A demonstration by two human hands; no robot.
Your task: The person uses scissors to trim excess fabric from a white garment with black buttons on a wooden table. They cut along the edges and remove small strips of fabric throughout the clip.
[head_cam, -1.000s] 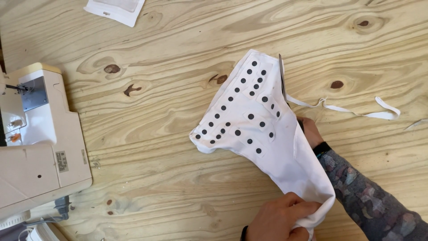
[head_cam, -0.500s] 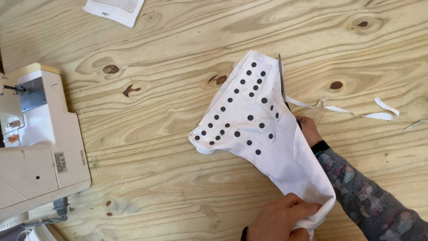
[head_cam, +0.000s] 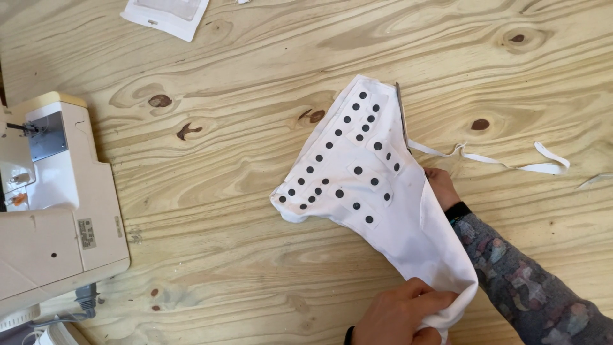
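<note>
A white cloth piece with black dots (head_cam: 357,172) lies on the plywood table (head_cam: 211,191), folded into a long wedge. My left hand (head_cam: 399,313) pinches its near, narrow end at the bottom of the view. My right hand (head_cam: 440,188) rests at the cloth's right edge, its fingers partly hidden under the fabric. A thin grey scissor blade (head_cam: 400,112) sticks up from that hand along the cloth's edge. A narrow white strip of cloth (head_cam: 504,163) trails off to the right from the blade.
A cream sewing machine (head_cam: 57,211) stands at the left edge with a cable below it. A white flat packet (head_cam: 166,13) lies at the top left. My right forearm wears a patterned grey sleeve (head_cam: 530,287).
</note>
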